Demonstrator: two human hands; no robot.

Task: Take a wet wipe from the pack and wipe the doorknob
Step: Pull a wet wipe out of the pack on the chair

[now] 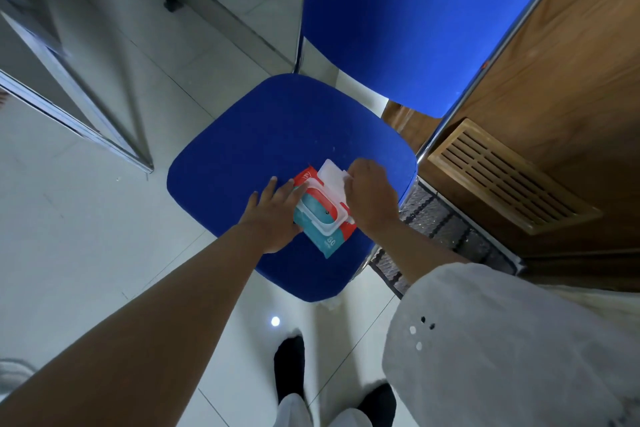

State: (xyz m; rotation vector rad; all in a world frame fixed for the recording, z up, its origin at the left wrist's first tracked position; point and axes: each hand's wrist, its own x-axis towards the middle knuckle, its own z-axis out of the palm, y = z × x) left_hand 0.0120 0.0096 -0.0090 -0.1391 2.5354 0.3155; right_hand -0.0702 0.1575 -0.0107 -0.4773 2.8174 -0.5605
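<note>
A teal and red wet wipe pack (327, 242) lies on the seat of a blue chair (242, 149). Its white plastic lid (330, 173) is flipped up and away from me. My left hand (273, 215) lies flat on the left side of the pack, fingers spread, pressing it onto the seat. My right hand (372, 196) is at the right side of the pack, its fingers pinching the edge of the lifted lid. No loose wipe shows. No doorknob is in view.
A wooden door (571, 97) with a slatted vent (512, 177) stands at the right, a dark mat (446, 229) at its foot. A metal-framed panel (69, 87) stands on the left of the glossy white tile floor. My feet in black socks are below.
</note>
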